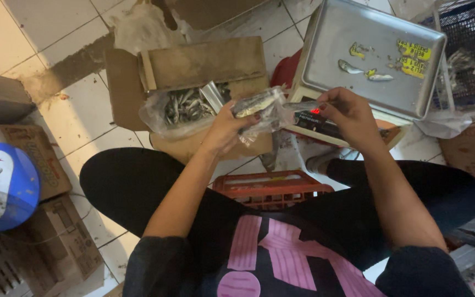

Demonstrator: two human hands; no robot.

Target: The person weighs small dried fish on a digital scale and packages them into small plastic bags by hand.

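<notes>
Item: small clear plastic bag (259, 107) of little silvery dried fish, being held above the floor between the person's knees, in front of the scale.

Left hand (227, 127): fingers closing around the bag's lower-left end, apparently supporting its weight.

Right hand (347, 113): fingers pinching together on the bag's loose plastic at its right end, seemingly keeping the mouth gathered so nothing is spilling.

Orientation: the bag's long axis is running roughly left to right, rising slightly toward the right.

Surroundings: a digital scale (372, 55) with a steel pan is sitting just beyond the hands, a few stray fish lying on it. A cardboard box (204, 66) lined with plastic is holding the bulk fish (188, 104), within easy reach. A red crate (273, 190) is resting below the hands.
</notes>
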